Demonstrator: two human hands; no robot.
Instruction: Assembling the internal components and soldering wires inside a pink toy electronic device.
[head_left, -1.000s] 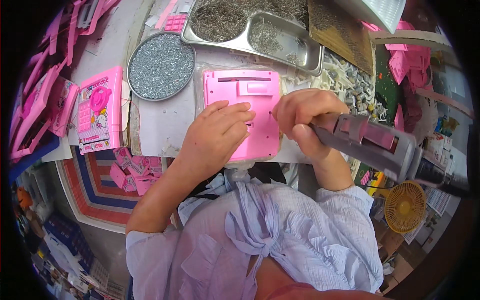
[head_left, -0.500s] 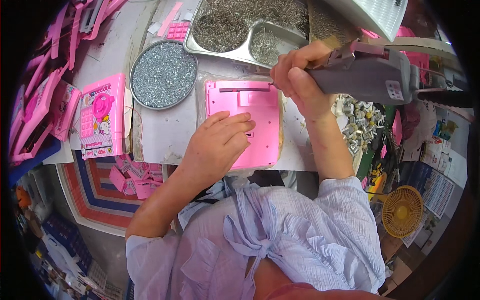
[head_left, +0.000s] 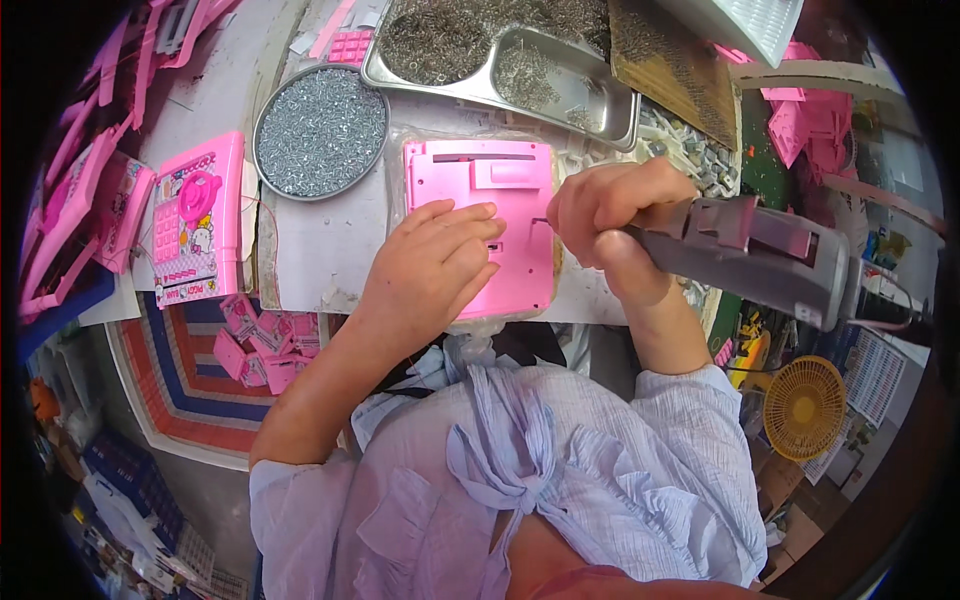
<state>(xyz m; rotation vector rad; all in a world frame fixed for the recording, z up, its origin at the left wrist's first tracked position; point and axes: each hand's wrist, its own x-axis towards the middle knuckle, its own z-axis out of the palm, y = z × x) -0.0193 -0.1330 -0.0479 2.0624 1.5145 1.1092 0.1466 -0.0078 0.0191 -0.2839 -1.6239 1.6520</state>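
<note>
A pink plastic case [head_left: 520,285] lies flat on a clear-wrapped pad on the table in front of me, with a slot and a raised block near its far edge. My left hand [head_left: 435,265] rests flat on the case's left half, fingers spread toward its middle. Gripped in my right hand [head_left: 618,215] is a grey electric screwdriver [head_left: 745,255], held nearly level with its body out to the right. Its thin bit points left over the case's right half; whether the tip touches a hole, I cannot tell.
A round dish of small screws [head_left: 320,135] stands at the far left of the pad. Behind the pad is a metal tray [head_left: 620,110] of small metal parts. A decorated pink box [head_left: 190,235] stands at left; a bin [head_left: 145,400] holds pink pieces below. A yellow fan [head_left: 803,408] is lower right.
My right hand and the screwdriver have moved nearer to me, from the case's far right corner to midway along its right side. My left hand keeps its place on the case.
</note>
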